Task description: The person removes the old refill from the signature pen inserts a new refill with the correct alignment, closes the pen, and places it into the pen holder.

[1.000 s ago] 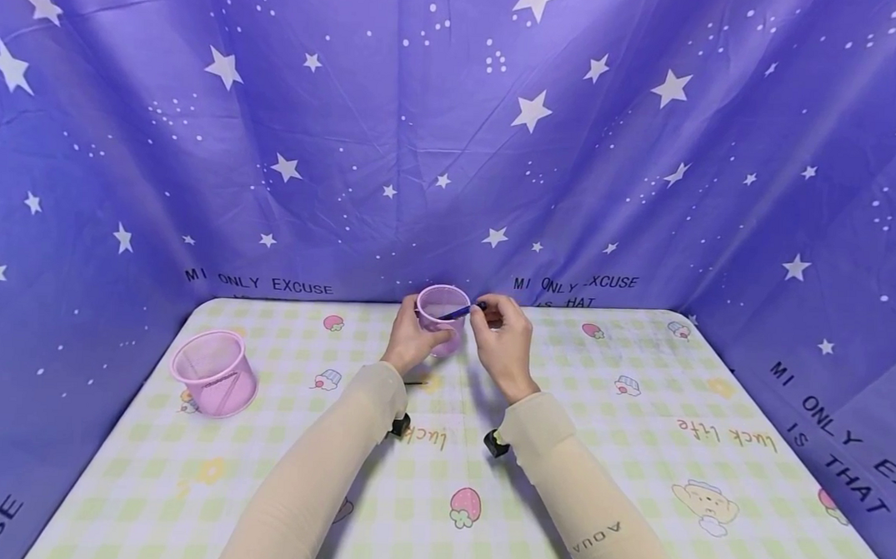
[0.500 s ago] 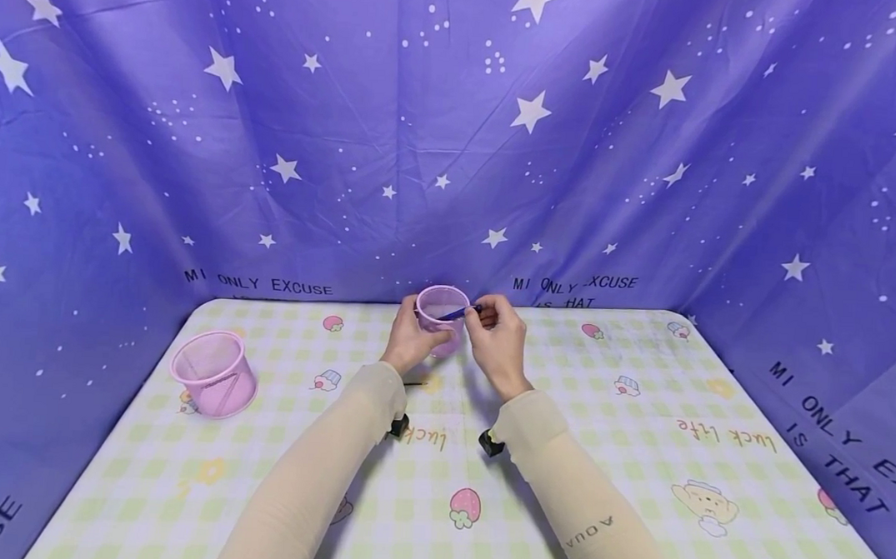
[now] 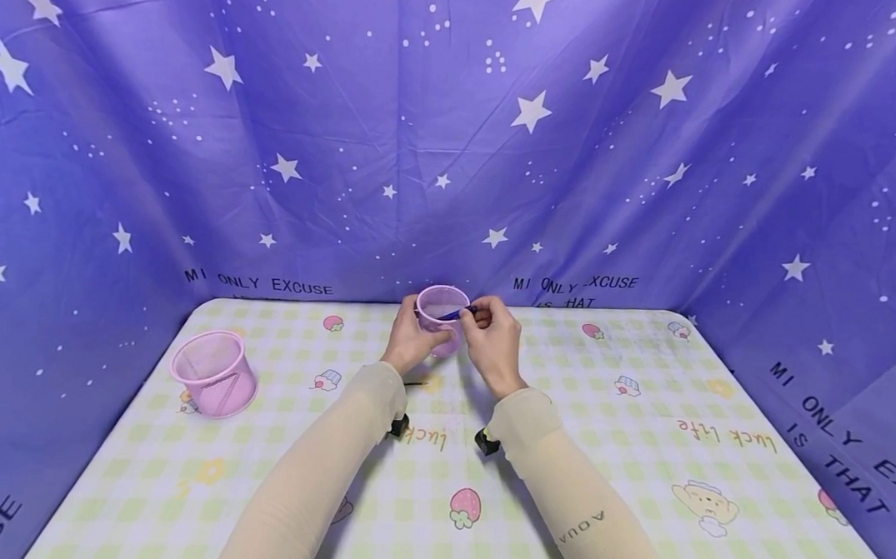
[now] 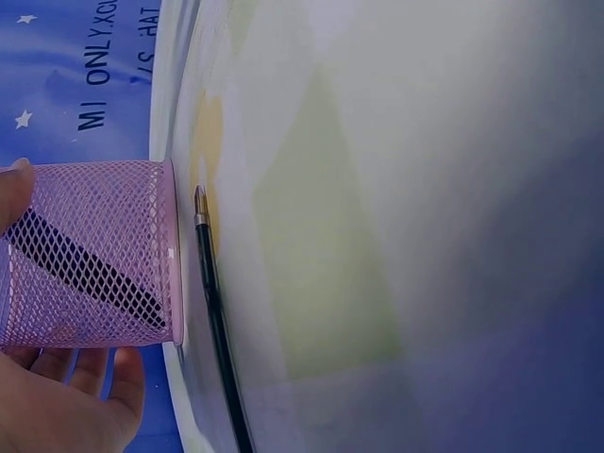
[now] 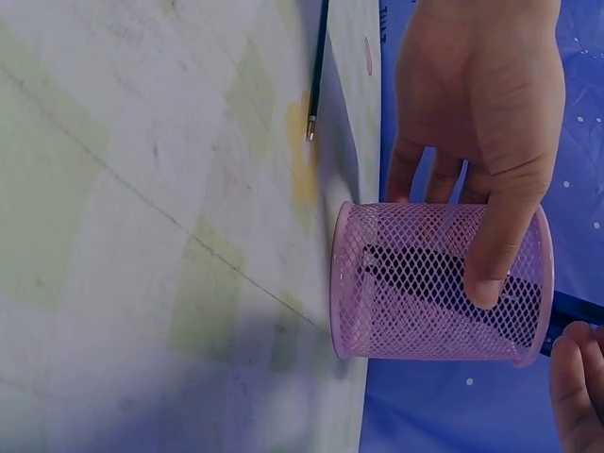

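Observation:
At the far middle of the table, my left hand [image 3: 410, 341] grips a pink mesh pen holder [image 3: 454, 343], thumb on the near side. The right hand [image 3: 496, 342] pinches the upper end of a dark blue pen [image 3: 454, 315] at the holder's rim. Through the mesh in the right wrist view, dark shafts [image 5: 425, 274] slant down inside; how many there are I cannot tell. A thin dark pen refill [image 4: 220, 330] with a metal tip lies on the cloth close to the holder's base. My right fingertips [image 5: 571, 382] are only partly in the right wrist view.
A second pink mesh pen holder [image 3: 225, 391] stands at the table's left side. A checked cloth [image 3: 563, 385] with printed cakes and strawberries covers the table. Purple star-patterned curtains [image 3: 394, 144] hang close behind and at both sides.
My right hand has moved slightly left toward the holder, and the end of the pen it pinches has come closer to the rim. The left hand and holder stay put.

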`<state>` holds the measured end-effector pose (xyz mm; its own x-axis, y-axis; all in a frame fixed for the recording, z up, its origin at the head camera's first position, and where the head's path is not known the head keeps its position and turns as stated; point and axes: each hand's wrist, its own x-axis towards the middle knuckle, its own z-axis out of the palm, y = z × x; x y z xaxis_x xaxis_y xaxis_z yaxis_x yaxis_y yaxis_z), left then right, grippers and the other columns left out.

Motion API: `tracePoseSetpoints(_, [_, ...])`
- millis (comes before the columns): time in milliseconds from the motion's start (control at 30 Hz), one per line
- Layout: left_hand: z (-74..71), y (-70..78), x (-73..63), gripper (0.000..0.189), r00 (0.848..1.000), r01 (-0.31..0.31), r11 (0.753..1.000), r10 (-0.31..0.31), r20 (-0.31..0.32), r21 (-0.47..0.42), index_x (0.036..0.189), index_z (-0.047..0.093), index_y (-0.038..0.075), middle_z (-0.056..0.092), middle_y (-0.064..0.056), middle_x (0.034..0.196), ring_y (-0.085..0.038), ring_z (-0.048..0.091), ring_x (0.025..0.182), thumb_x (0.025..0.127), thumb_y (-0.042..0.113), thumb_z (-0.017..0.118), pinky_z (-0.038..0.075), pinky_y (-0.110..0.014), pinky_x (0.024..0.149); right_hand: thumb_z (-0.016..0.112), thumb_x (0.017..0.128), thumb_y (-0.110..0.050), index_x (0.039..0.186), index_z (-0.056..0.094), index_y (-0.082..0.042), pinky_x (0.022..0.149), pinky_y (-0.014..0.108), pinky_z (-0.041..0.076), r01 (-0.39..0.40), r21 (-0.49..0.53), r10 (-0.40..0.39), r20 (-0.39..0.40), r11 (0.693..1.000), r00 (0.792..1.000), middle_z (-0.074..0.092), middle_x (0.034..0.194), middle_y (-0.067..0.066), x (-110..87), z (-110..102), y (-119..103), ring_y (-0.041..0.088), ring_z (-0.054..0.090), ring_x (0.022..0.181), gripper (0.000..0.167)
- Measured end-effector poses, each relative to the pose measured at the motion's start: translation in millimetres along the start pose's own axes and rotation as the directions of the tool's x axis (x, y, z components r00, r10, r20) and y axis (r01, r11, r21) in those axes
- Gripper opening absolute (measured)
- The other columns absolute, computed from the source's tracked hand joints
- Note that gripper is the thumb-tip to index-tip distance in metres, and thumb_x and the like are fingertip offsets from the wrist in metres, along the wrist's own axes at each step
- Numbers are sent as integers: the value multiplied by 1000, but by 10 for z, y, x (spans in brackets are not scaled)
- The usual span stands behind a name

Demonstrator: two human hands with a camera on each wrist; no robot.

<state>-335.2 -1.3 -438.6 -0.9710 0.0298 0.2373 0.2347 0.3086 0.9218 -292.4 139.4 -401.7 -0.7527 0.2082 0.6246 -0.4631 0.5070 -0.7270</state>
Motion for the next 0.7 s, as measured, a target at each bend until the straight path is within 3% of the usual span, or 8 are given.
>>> tracePoseSetpoints(700, [-5, 5, 0, 77, 1000, -6, 1000, 6, 7, 6, 129, 41, -1, 50, -21, 128, -28, 50, 117, 68, 11, 85, 39, -36, 100, 70, 81, -6, 91, 60, -2, 61, 29, 52, -24, -49, 23, -6, 999, 1000, 65, 76, 8, 1, 103, 61, 17, 62, 67, 15])
